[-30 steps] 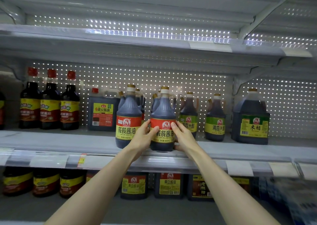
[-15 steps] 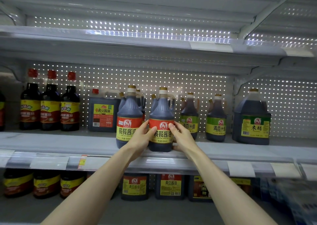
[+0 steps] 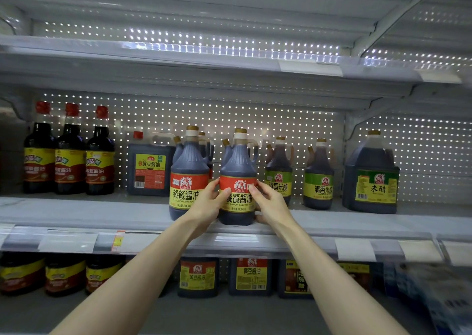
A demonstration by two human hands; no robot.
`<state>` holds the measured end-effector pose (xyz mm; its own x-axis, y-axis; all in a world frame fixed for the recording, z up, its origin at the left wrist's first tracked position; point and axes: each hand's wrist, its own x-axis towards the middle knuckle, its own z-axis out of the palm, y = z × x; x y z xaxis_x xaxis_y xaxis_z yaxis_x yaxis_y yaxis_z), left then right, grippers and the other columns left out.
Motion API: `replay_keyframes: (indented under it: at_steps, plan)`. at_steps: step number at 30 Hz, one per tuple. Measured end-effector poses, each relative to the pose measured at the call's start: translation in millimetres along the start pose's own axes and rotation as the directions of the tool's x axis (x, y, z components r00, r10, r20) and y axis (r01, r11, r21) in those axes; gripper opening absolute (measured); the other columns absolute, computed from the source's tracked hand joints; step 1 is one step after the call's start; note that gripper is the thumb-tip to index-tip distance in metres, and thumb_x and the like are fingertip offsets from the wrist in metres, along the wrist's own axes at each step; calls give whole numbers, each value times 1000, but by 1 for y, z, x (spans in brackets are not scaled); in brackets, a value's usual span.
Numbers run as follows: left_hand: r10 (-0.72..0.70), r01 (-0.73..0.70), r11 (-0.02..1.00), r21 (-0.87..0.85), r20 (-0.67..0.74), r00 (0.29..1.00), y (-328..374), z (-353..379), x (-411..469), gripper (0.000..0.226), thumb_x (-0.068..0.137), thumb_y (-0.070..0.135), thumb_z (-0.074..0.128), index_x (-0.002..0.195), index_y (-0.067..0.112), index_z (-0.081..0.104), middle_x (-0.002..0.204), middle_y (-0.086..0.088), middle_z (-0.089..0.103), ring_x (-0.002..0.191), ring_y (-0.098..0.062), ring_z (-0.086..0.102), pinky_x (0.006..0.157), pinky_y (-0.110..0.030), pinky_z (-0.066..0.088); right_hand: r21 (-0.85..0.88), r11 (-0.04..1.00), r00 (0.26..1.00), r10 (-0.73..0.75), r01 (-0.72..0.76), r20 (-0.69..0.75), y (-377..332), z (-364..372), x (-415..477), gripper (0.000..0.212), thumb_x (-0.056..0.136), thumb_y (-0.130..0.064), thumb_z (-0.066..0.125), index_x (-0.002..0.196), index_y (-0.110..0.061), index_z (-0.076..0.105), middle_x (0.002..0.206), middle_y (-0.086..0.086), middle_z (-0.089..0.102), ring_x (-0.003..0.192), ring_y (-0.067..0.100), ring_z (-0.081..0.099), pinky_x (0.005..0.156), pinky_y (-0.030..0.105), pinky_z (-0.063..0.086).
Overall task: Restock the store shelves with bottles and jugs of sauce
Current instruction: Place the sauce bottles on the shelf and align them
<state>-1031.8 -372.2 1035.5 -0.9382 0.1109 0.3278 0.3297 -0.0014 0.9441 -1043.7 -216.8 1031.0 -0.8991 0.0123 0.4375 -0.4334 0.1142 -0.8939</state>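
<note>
Red-and-yellow label on dark plastic: the soy jug (image 3: 237,171) we're placing stands at the front edge of the mid shelf (image 3: 76,212). Its base looks down on the deck and the label faces out.

Our left hand (image 3: 207,205) wraps the jug's left flank, thumb across the label front. Our right hand (image 3: 272,204) wraps the right flank, thumb tip on the label's red band, lower fingers tucked near the base. So both hands are curled round the jug body, w/ the jug squarely between the palms. Neither hand is on the handle up top.

Step, as we read it: seating and facing this one jug in its row, i.e. late in a single placement. How far the whole restock has got, we can't judge.

The twin jug (image 3: 188,176) sits just beside on the left. Touching or a hair apart, can't tell, since the left hand covers that gap. The green-label vinegar jug (image 3: 279,174) is near on the right, further back, partly hidden by the right hand.

Next move prob. calls for a small square-up so the front lines up w/ the twin jug. Then both sides let go evenly w/o nudging the vinegar jug. Risk: the base is close to the shelf lip.
</note>
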Motion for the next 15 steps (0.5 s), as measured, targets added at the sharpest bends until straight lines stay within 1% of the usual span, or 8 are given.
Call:
replay_keyframes:
  at_steps: [4, 7, 11, 13, 15]
  plan:
    - [-29, 29, 999, -24, 15, 999, 1, -1, 2, 56, 99, 20, 49, 149, 18, 25, 141, -9, 48, 118, -22, 51, 93, -42, 45, -33, 999, 1000, -11, 10, -22, 1, 0, 0, 46, 96, -35, 54, 138, -18, 48, 112, -6, 59, 113, 19, 57, 98, 49, 50]
    - [-26, 26, 999, -19, 0, 1000, 1, 0, 2, 56, 99, 19, 49, 150, 17, 24, 141, -10, 48, 122, -24, 50, 90, -39, 44, -39, 999, 1000, -8, 7, -8, 0, 0, 0, 46, 97, -34, 52, 140, -18, 46, 112, -8, 57, 111, 15, 55, 99, 49, 49]
    - [-14, 14, 1000, -4, -28, 1000, -1, 1, 3, 56, 97, 18, 51, 148, 15, 28, 140, -10, 50, 125, -27, 51, 94, -42, 45, -39, 999, 1000, -19, 19, 0, 1, -3, 0, 46, 98, -34, 52, 141, -19, 45, 113, -10, 56, 113, 15, 54, 101, 45, 48]
    - [-12, 12, 1000, 2, -37, 999, -2, 0, 3, 56, 96, 17, 53, 147, 15, 30, 139, -10, 51, 125, -26, 50, 95, -42, 45, -33, 999, 1000, -30, 30, 0, 0, -4, 0, 47, 97, -34, 53, 141, -20, 45, 115, -9, 57, 112, 13, 55, 98, 42, 50]
    - [-10, 11, 1000, 6, -39, 999, -3, -2, 4, 57, 95, 17, 55, 147, 15, 31, 139, -10, 51, 126, -27, 50, 96, -44, 45, -8, 999, 999, -32, 32, 11, -1, -4, 0, 46, 97, -32, 53, 141, -21, 45, 115, -10, 59, 104, 8, 56, 89, 35, 54]
